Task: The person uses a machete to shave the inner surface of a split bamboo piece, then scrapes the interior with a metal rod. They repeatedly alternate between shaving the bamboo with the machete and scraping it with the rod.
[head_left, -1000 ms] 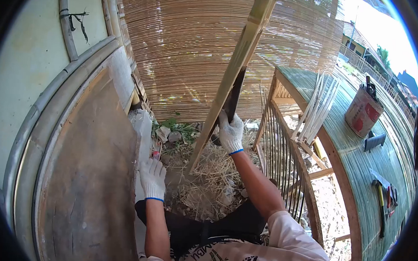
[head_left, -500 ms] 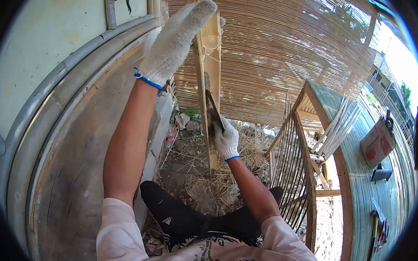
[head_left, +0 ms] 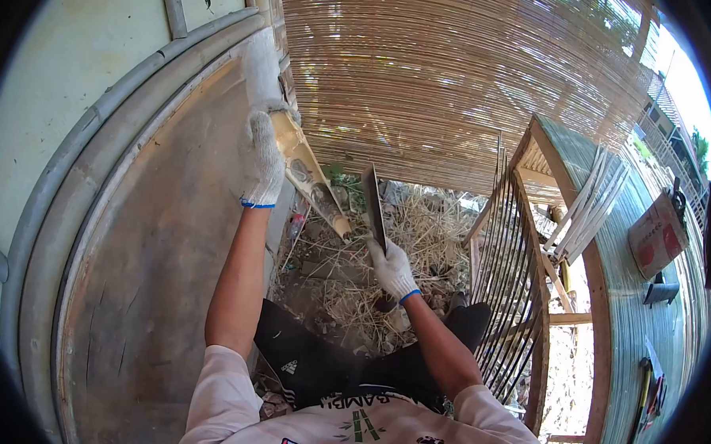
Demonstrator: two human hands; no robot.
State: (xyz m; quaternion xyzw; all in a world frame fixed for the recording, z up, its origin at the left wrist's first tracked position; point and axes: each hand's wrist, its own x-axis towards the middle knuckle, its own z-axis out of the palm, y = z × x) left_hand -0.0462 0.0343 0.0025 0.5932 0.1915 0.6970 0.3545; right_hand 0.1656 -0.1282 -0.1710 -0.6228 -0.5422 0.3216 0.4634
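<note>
My left hand (head_left: 263, 162), in a white knit glove with a blue cuff, is closed on the edge of a split bamboo piece (head_left: 304, 170). The hollow inner face of the bamboo is turned up, and its lower end slants down over the littered ground. My right hand (head_left: 389, 269), gloved the same way, grips a machete (head_left: 373, 207) by its handle, which the fingers hide. The dark, broad blade points up and away from me. A gap separates the blade from the bamboo.
A dark wooden board (head_left: 156, 245) and curved pipes (head_left: 80, 158) lie at left. Straw and rubble (head_left: 337, 273) cover the ground. At right are a rack of thin rods (head_left: 506, 268) and a bamboo-topped table (head_left: 637, 314) bearing strips (head_left: 596, 201), a box (head_left: 658, 235) and tools (head_left: 648, 397).
The bamboo has swung down and left with my left hand, and its inner face now shows. The machete, earlier against the bamboo, is apart from it, blade raised.
</note>
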